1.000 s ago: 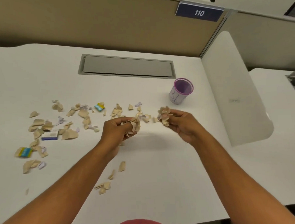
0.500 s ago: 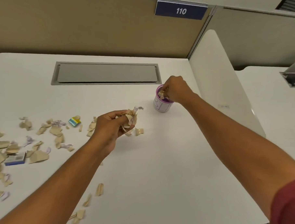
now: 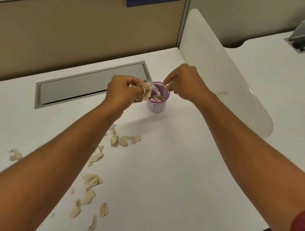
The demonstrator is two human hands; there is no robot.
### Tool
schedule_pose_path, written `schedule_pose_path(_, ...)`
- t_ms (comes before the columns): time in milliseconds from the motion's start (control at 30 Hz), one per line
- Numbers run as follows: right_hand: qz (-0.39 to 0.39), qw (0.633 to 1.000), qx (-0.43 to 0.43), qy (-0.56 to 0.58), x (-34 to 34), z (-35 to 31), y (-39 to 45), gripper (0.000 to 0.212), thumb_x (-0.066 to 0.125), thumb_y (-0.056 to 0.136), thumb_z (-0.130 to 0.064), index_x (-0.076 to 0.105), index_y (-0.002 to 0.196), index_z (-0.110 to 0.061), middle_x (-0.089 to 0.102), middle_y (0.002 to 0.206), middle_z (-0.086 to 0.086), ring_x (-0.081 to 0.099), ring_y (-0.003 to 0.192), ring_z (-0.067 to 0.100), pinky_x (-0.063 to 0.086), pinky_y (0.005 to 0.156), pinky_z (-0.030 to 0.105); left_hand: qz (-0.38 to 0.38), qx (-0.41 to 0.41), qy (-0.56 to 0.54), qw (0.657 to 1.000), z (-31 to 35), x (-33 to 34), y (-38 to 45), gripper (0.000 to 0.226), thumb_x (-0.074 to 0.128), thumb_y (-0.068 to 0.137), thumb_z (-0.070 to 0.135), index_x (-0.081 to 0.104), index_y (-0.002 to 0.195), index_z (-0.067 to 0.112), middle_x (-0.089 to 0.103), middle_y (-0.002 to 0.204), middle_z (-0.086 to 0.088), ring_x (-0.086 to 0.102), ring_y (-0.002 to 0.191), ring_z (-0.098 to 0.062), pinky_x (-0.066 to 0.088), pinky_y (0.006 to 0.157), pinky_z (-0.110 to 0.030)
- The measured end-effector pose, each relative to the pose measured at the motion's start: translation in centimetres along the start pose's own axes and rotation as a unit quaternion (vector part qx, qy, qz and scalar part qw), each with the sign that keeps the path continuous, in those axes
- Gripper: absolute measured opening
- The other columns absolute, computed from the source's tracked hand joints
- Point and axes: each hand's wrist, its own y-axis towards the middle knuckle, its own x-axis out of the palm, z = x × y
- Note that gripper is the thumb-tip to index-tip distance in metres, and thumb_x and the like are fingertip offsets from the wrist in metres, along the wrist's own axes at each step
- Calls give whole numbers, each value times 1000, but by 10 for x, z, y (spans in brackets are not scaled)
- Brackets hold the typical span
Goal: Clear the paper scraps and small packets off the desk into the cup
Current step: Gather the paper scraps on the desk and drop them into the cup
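A small white cup (image 3: 157, 106) with a purple rim stands on the white desk (image 3: 176, 166) and holds several tan scraps. My left hand (image 3: 124, 92) hovers at the cup's left rim, closed on a bunch of tan paper scraps (image 3: 146, 92) that hang over the opening. My right hand (image 3: 185, 82) is at the cup's right rim with fingers loosely spread and nothing visible in them. More tan scraps (image 3: 122, 140) lie loose on the desk under and left of my left forearm. No packets show in this view.
A grey cable hatch (image 3: 87, 85) is set into the desk behind the cup. A white divider panel (image 3: 221, 74) rises on the right, with a tan partition wall (image 3: 74, 35) at the back. Another desk (image 3: 277, 61) lies beyond the divider.
My left hand has carried its bunch of scraps from mid-desk up to the cup's rim. My right hand has dropped its scraps into the cup and drawn slightly right.
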Motion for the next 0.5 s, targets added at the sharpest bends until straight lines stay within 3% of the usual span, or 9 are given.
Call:
schedule_pose_path(100, 12, 995, 27, 93, 15, 18, -31, 15, 78, 79, -1, 83, 87, -13, 77, 77, 11, 75, 65, 25, 64, 73, 35, -27, 81, 181, 980, 19, 22, 22, 18, 77, 87, 4, 84, 102, 11, 73, 85, -1, 69, 82, -19, 54, 61, -23)
schedule_pose_path(167, -9, 994, 31, 109, 38, 26, -48, 16, 73, 82, 0, 82, 90, -11, 78, 78, 12, 76, 68, 27, 63, 77, 36, -42, 120, 299, 946, 25, 37, 32, 21, 77, 87, 7, 85, 106, 11, 75, 92, -4, 68, 89, -21, 51, 66, -26)
schedule_pose_path(267, -56, 990, 55, 120, 73, 38, -70, 17, 72, 85, 0, 81, 92, -12, 79, 81, 9, 72, 65, 17, 62, 80, 32, -88, 149, 418, 892, 27, 57, 42, 27, 76, 90, 14, 81, 117, 12, 78, 114, -13, 71, 104, -31, 51, 77, -33)
schedule_pose_path(367, -98, 986, 69, 114, 99, 43, -87, 15, 73, 89, -3, 82, 98, -12, 80, 91, 8, 73, 73, 15, 61, 86, 31, -126, 172, 477, 852, 29, 67, 47, 42, 75, 93, 21, 71, 135, 19, 72, 130, -12, 66, 117, -36, 49, 82, -37)
schedule_pose_path(500, -122, 981, 86, 121, 106, 43, -94, 15, 76, 88, -6, 82, 101, -11, 79, 97, 9, 75, 80, 23, 62, 88, 33, -124, 186, 484, 846, 31, 63, 56, 53, 82, 89, 19, 65, 138, 22, 68, 137, -9, 64, 123, -34, 54, 93, -43)
